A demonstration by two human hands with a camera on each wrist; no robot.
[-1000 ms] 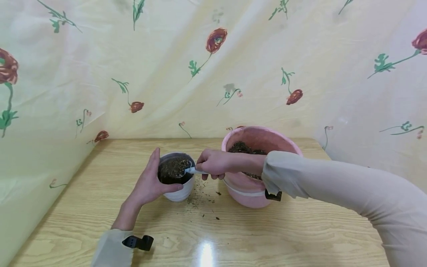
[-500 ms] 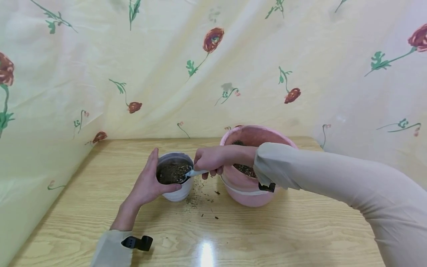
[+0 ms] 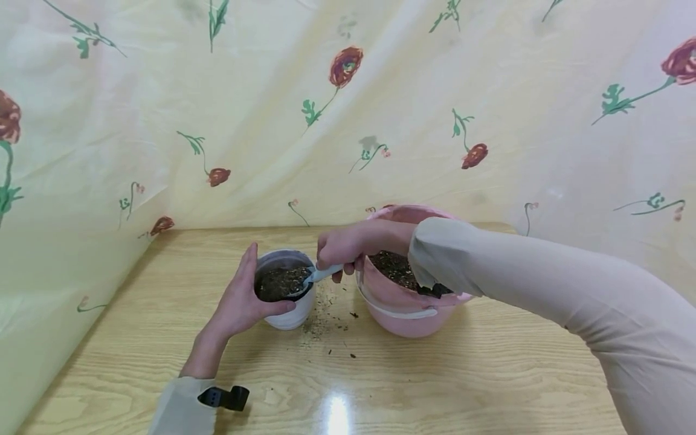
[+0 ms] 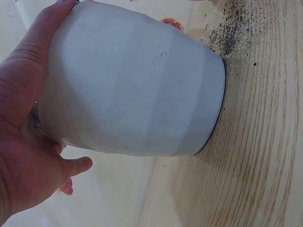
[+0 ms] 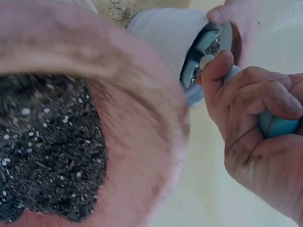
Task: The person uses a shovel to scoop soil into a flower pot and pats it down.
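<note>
A white flowerpot [image 3: 288, 318], ringed by shallow bands, stands on the table with dark soil [image 3: 277, 283] inside. My left hand [image 3: 243, 306] holds it by the rim, thumb along the near side and fingers at the far left; the left wrist view shows the thumb lying against the pot [image 4: 132, 85]. My right hand [image 3: 342, 246] grips the light blue handle of a small hand trowel [image 3: 328, 272]. Its blade is inside the pot by the right rim, and in the right wrist view soil lies against the trowel blade [image 5: 206, 43]. Part of the handle is hidden by my fingers.
A pink bucket [image 3: 405, 324] with a white handle and dark, white-flecked soil [image 3: 396, 270] stands just right of the pot, under my right forearm. Soil crumbs [image 3: 321, 323] lie scattered between them on the wooden table [image 3: 435, 386]. Flowered cloth [image 3: 261, 109] hangs behind.
My right hand and forearm have risen slightly and shifted left, so the trowel handle tilts more steeply into the pot. My left hand keeps its place on the rim.
</note>
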